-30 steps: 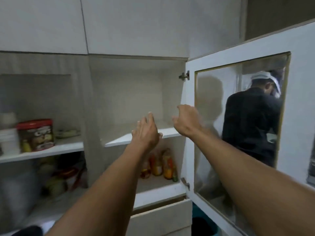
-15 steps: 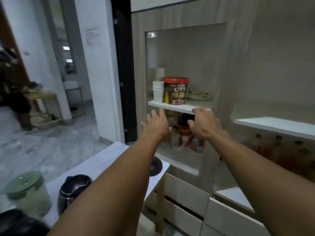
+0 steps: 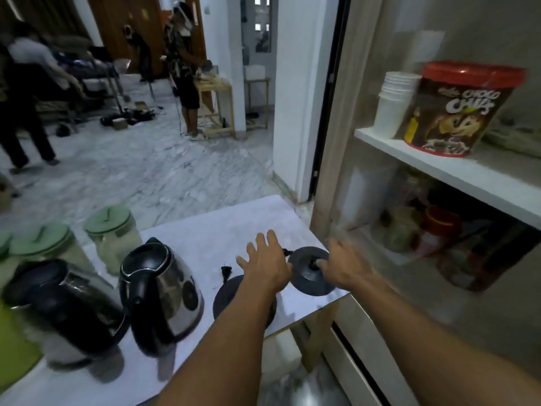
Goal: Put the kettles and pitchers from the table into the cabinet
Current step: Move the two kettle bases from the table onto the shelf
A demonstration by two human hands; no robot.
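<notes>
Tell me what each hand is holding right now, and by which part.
Nothing is held. The left hand is open, fingers spread, above one kettle base; the right hand, blurred, hovers at the other kettle base with no grip visible.

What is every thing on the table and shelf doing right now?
Steel kettle: upright on table, lid shut.
Dark kettle: upright, blurred.
Green-lidded pitchers: upright, lids on.
Kettle base: flat, empty.
Plug: unplugged.
Cereal tub: on shelf, lid on.
Cups: stacked.
Left hand: open, empty.
Right hand: blurred, empty.
</notes>
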